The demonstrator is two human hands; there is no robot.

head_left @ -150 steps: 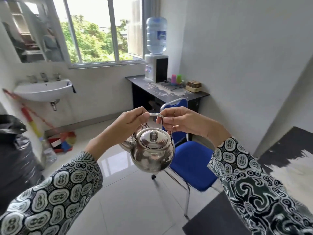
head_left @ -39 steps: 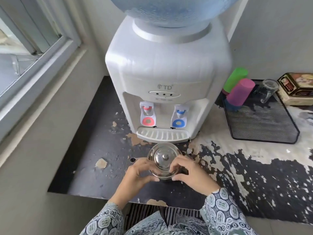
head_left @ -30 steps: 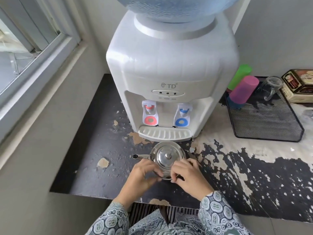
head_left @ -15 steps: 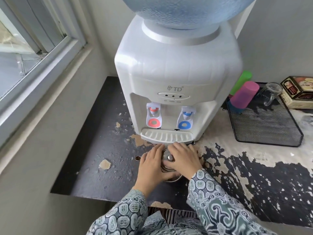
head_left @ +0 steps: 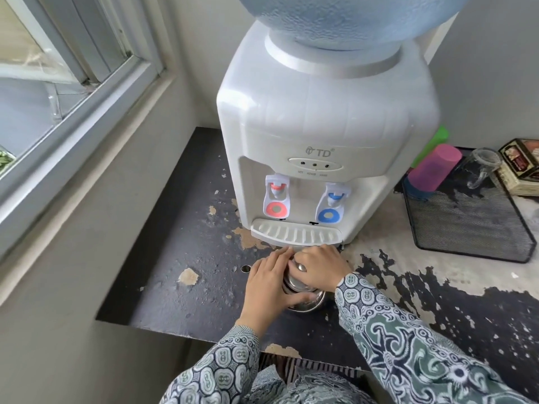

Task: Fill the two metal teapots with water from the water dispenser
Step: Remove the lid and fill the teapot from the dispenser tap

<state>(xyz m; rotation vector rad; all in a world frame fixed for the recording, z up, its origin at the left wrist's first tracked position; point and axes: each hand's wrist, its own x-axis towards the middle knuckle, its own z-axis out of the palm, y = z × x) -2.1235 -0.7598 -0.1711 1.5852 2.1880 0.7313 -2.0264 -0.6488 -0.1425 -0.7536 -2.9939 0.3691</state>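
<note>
A shiny metal teapot [head_left: 303, 298] stands on the worn black table [head_left: 186, 246], just in front of the white water dispenser [head_left: 323, 135]. Its spout tip [head_left: 246, 268] pokes out to the left. My left hand [head_left: 267, 284] wraps the pot's left side. My right hand [head_left: 320, 266] lies over the lid, whose knob [head_left: 300, 267] shows between the fingers. The dispenser has a red tap [head_left: 276, 199] on the left, a blue tap [head_left: 329, 207] on the right and a drip tray [head_left: 296, 234] beneath. I see only one teapot.
A black mesh tray [head_left: 472, 228] sits right of the dispenser with a pink cup [head_left: 434, 167], a green cup [head_left: 434, 144] and a glass mug [head_left: 478, 167]. A printed tin [head_left: 522, 167] is at the far right. A window sill [head_left: 73, 141] runs along the left.
I carried the teapot to the dispenser and set it on the table. Over the last second both hands slid from its near side up onto its top and sides.
</note>
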